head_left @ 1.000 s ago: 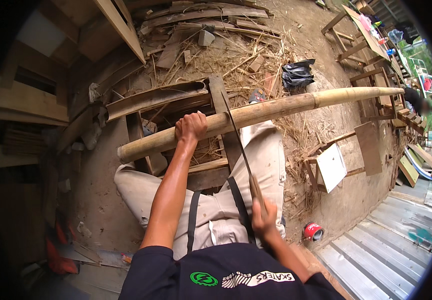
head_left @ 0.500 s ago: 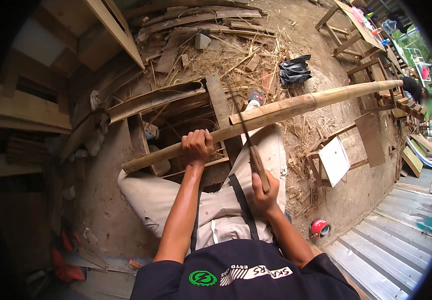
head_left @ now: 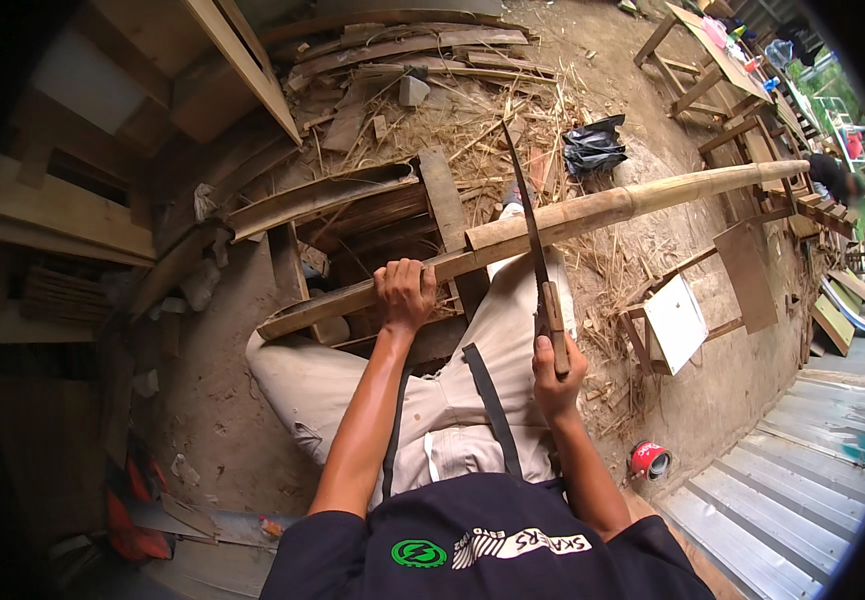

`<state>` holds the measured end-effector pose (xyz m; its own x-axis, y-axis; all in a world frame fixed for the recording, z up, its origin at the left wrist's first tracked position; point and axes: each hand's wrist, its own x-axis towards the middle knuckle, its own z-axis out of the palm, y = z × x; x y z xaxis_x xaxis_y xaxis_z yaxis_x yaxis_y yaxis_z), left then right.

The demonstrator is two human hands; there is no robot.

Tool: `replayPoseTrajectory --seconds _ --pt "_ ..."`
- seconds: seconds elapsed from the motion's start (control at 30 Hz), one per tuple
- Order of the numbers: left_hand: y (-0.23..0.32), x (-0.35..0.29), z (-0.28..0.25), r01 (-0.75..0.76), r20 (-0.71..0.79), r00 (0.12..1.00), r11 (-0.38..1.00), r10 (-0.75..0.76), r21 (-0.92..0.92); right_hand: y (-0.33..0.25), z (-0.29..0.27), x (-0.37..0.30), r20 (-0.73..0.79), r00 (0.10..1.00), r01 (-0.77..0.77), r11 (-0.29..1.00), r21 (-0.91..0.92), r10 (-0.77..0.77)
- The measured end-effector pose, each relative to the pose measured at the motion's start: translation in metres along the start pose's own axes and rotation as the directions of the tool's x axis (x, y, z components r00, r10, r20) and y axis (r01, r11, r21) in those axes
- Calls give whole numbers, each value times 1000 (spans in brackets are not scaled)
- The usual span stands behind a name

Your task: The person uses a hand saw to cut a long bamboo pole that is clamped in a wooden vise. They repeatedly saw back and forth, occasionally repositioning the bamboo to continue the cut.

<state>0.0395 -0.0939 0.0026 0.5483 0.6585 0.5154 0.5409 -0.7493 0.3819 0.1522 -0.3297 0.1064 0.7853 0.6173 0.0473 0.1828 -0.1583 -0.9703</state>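
A long pale bamboo pole [head_left: 592, 212] lies across my lap, running from lower left to upper right. My left hand [head_left: 404, 293] grips it near its thicker left end. My right hand [head_left: 558, 372] holds the wooden handle of a long thin knife [head_left: 527, 215]. Its dark blade points up and away from me and crosses over the pole. My legs in light trousers [head_left: 512, 330] are under the pole.
Bamboo strips and shavings [head_left: 452, 120] litter the dirt ahead. Wooden planks and boards [head_left: 82, 210] stack at the left. A black bag [head_left: 592, 148], a small wooden stool [head_left: 677, 320], a red can [head_left: 649, 460] and corrugated sheets [head_left: 782, 500] are at the right.
The knife has swung up from lying low along my lap to standing with its blade over the pole. The pole has shifted a little lower and nearer in view.
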Motion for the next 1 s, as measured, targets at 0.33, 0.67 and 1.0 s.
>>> replayPoseTrajectory --seconds 0.33,0.67,1.0 --pt "-46 65 13 -43 -31 999 999 44 15 -5 -7 -8 77 996 -31 999 -29 33" --pt "-75 72 8 28 322 939 962 -118 270 3 -1 -16 75 994 -79 997 -3 79" --pt "-47 25 7 32 197 977 966 -85 255 3 8 -6 78 996 42 998 -40 -39"
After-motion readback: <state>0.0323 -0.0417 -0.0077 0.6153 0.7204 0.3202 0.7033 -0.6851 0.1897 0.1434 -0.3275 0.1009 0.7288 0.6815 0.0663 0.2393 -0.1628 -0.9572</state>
